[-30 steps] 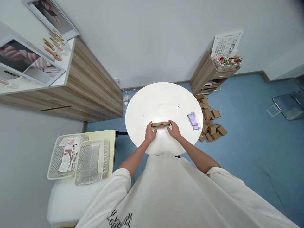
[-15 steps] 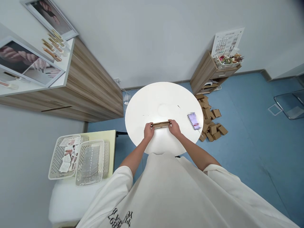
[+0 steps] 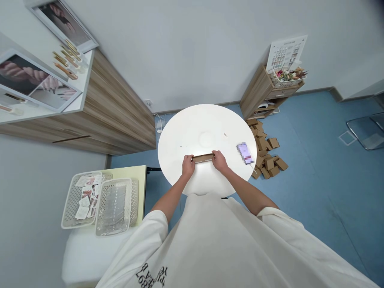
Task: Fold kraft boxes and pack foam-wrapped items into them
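Between my hands, over the near half of the round white table [image 3: 207, 120], is a narrow brown cardboard box [image 3: 203, 158]. My left hand [image 3: 188, 166] is closed around its left end. At the opposite end, my right hand [image 3: 219, 161] grips the cardboard with fingers curled over the edge. My palms hide both ends of the box, and I cannot tell whether it rests on the tabletop. A blurred-out purple phone-like object [image 3: 245, 153] lies to the right of my right hand.
Brown cardboard boxes [image 3: 268, 162] are piled on the floor right of the table. A wooden cabinet [image 3: 120, 100] stands at the left, a small drawer unit [image 3: 258, 90] behind at the right. White plastic baskets [image 3: 114, 206] sit at lower left. A metal-framed chair [image 3: 364, 134] is far right.
Both hands keep hold of the cardboard box in nearly the same place. The box looks slightly tilted differently, with its inner side less visible.
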### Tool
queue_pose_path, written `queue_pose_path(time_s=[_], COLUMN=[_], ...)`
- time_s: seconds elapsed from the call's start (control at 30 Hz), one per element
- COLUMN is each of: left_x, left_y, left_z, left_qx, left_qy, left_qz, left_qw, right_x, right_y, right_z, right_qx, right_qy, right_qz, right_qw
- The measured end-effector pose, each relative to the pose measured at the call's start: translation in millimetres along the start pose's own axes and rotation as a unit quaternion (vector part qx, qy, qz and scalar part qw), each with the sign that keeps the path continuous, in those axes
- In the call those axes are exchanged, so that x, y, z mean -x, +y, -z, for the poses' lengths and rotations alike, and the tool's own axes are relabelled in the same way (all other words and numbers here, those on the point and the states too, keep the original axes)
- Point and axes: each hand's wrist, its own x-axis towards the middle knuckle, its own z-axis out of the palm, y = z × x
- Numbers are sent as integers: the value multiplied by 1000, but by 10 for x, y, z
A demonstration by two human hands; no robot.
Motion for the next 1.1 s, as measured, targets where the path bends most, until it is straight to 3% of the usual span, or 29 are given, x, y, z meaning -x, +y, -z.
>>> queue_pose_path(time_s=[0.27, 0.43, 0.63, 0.8, 0.87, 0.97, 1.03, 1.1], left_x=[63, 239, 362, 309, 271, 187, 124, 82], left_y=[-17, -54, -108, -158, -185, -218, -226, -223], left_z=[52, 112, 102, 92, 95, 88, 77, 68], left_qx=[-23, -105, -162, -112, -68, 15, 58, 88], left_qy=[-15, -56, -115, -95, -69, -28, -31, -52], left_qz=[-57, -104, -96, -85, -69, 27, 88, 105], left_qw=[998, 988, 975, 985, 993, 999, 994, 989], right_x=[21, 149, 288, 261, 251, 234, 214, 198], right_y=[-10, 38, 134, 128, 117, 88, 56, 15], right_z=[50, -20, -140, -155, -153, -156, -158, -153], right_qx=[18, 30, 77, 52, 25, -48, -105, -153], right_qy=[-11, -22, -50, -71, -69, -29, -6, -4], right_qz=[36, 68, 84, 74, 67, 21, -12, -30], right_qw=[999, 997, 992, 993, 995, 998, 994, 988])
